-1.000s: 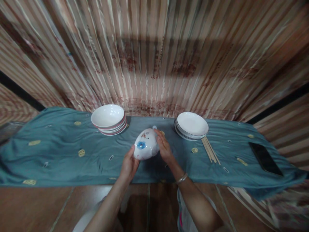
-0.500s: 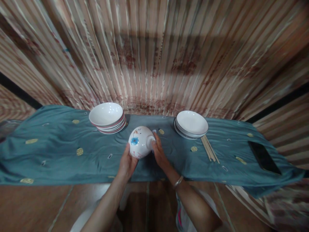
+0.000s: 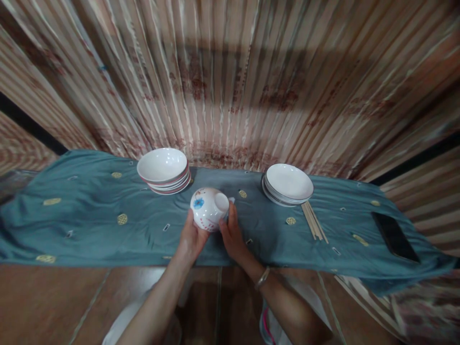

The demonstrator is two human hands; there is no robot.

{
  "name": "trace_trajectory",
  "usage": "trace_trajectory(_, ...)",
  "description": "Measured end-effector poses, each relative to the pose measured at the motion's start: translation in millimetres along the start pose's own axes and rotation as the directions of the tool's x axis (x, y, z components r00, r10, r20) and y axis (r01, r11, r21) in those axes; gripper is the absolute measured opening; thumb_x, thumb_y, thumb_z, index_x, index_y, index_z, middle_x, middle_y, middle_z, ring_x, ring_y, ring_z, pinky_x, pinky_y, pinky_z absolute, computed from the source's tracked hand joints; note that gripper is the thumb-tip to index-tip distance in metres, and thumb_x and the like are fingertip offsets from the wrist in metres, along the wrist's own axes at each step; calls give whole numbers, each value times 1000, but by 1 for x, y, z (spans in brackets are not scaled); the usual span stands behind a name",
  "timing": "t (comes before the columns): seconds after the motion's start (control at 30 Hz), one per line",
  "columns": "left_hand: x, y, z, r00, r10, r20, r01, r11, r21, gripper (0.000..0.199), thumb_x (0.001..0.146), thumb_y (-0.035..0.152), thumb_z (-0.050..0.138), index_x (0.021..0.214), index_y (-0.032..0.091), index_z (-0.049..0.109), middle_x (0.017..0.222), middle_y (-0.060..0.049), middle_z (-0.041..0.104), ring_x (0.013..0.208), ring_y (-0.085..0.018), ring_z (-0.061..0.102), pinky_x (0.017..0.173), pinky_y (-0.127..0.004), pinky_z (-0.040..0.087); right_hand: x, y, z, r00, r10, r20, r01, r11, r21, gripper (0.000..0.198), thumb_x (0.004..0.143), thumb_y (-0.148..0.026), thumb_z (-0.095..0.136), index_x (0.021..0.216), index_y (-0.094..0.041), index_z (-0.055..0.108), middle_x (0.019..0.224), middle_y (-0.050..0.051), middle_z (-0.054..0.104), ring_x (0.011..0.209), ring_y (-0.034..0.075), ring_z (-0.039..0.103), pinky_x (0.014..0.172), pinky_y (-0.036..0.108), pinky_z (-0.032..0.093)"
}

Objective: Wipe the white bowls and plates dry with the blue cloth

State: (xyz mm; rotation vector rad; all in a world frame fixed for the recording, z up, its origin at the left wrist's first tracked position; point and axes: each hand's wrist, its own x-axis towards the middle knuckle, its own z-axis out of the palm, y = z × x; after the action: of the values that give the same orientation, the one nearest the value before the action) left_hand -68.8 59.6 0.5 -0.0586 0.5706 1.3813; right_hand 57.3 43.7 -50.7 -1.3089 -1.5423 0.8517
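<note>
A white bowl (image 3: pixel 208 211) with a blue flower and small red marks is held over the front middle of the table, tilted so that its round foot faces me and to the right. My left hand (image 3: pixel 192 237) is closed on the bowl's lower left side, thumb along the outside. At its right side, my right hand (image 3: pixel 233 235) presses with closed fingers near the foot. A small pale scrap (image 3: pixel 232 200), perhaps cloth or tissue, peeks out by the right fingertips; most of it is hidden.
A stack of white bowls (image 3: pixel 163 165) with red rims stands at the back left. Dark-rimmed plates (image 3: pixel 289 182) are stacked back right, with several chopsticks (image 3: pixel 314 223) beside them. A black phone (image 3: pixel 395 237) lies far right on the green tablecloth (image 3: pixel 108 239). Curtains (image 3: pixel 223 86) hang behind.
The bowl has turned so its foot points more toward me. My right hand has shifted from the foot's far edge to lower on the right side. The view has moved slightly.
</note>
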Motion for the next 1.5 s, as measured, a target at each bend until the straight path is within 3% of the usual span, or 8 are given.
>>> trace_trajectory(0.23,-2,-2,6,999,23,-22,-23,1000,-12,52,101,33,36,150,17,40,121,-13,72,119,-27,64,111,-46,42,-15,-2,3,1000,-9,24,11,994,-112,76,100,-51,35,158,-13,4,166,15,3,154,26,1,124,53,16)
trace_trajectory(0.5,-10,-3,20,996,50,-71,-44,996,81,53,101,38,34,150,18,40,118,-12,73,114,-25,67,106,-44,46,-33,1,9,988,-153,16,152,959,-240,78,99,-45,41,158,-15,0,165,20,3,152,35,7,117,64,26)
trace_trajectory(0.73,-8,-2,19,993,45,-107,-39,998,58,51,102,37,34,147,16,45,110,-11,76,96,-21,72,100,-37,51,-50,-8,5,945,-298,139,328,881,-341,77,100,-42,40,158,-14,-3,165,20,-5,152,36,3,116,65,28)
trace_trajectory(0.83,-9,-1,19,992,65,-111,-58,997,59,51,102,35,32,146,12,45,104,-11,77,86,-18,73,94,-30,53,-49,-10,3,896,-398,195,443,811,-381,72,101,-38,39,158,-12,3,165,20,3,153,34,1,118,64,27)
trace_trajectory(0.97,-13,-1,22,987,72,-145,-57,993,106,51,103,31,31,147,8,43,90,-9,78,75,-16,73,89,-28,55,-43,-15,1,832,-485,270,555,720,-416,67,97,-33,45,154,-7,21,160,21,24,153,33,4,118,61,29)
trace_trajectory(1.13,-16,-4,22,982,26,-187,14,977,211,54,101,35,38,142,2,48,90,-14,78,77,-20,74,86,-29,57,-37,-27,-3,815,-471,337,579,646,-498,58,95,-34,50,147,-11,40,153,17,42,150,32,20,116,57,31)
trace_trajectory(1.33,-16,-7,16,985,9,-172,42,955,293,44,97,38,50,119,4,67,82,-13,77,81,-21,76,78,-25,59,-30,-33,-10,795,-506,334,603,600,-526,52,98,-33,43,148,-17,40,152,12,46,148,28,26,120,51,20)
trace_trajectory(1.5,-22,-9,19,983,-2,-181,61,945,322,47,98,42,45,115,5,68,83,-13,77,86,-21,76,79,-26,60,-24,-39,-15,780,-543,310,613,563,-555,45,100,-29,40,144,-20,44,149,8,51,146,24,30,122,47,12)
